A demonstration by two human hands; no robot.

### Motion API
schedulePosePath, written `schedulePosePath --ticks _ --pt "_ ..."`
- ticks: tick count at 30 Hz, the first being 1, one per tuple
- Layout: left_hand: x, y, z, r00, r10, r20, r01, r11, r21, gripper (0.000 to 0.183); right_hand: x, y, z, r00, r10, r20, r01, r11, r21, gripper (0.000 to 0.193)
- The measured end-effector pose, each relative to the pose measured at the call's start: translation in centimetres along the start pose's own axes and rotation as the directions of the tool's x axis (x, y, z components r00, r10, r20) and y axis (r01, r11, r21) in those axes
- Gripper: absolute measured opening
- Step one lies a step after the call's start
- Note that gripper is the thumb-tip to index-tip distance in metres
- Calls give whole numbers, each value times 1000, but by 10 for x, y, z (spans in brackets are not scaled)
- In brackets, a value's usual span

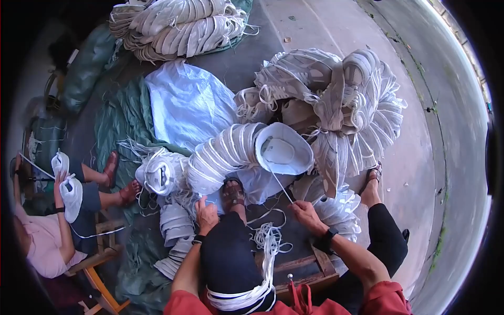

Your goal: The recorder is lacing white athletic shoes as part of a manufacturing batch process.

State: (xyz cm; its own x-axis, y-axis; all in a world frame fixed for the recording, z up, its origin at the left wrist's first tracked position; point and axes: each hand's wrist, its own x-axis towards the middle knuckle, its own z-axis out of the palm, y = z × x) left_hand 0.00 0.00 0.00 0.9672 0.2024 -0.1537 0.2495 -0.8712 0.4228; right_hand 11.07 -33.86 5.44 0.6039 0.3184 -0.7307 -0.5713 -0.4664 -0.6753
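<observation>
A curved stack of nested white shoe uppers (226,152) lies in front of my knees, its open end (286,149) toward the right. From that end a white shoelace (281,186) runs taut down to my right hand (308,216), whose fingers are closed on it. My left hand (207,215) is by the lower edge of the stack, fingers curled; what they hold, if anything, is hidden. A bundle of loose white laces (269,239) hangs beside my left thigh, and more laces (239,299) are wound round that thigh.
Large bundles of grey-white shoe uppers (362,100) stand at the right and more uppers (184,29) at the far left. A pale plastic sheet (191,105) and green sacking (123,113) cover the floor. At the left a co-worker's hand (60,184) holds white uppers. A wooden stool (315,270) is beneath me.
</observation>
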Motion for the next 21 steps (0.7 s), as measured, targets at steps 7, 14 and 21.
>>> schedulePosePath --ticks 7,14,21 --pt "21 32 -29 879 -248 -408 263 965 -19 19 -10 -16 2 892 -420 -165 336 863 -378 20" --pt "37 19 -39 892 -248 -378 233 969 -86 20 -4 -76 -12 592 -806 29 552 378 -744 6" --pt "41 25 -10 962 -241 -126 245 969 19 14 28 -69 -16 707 -693 141 430 263 -864 6"
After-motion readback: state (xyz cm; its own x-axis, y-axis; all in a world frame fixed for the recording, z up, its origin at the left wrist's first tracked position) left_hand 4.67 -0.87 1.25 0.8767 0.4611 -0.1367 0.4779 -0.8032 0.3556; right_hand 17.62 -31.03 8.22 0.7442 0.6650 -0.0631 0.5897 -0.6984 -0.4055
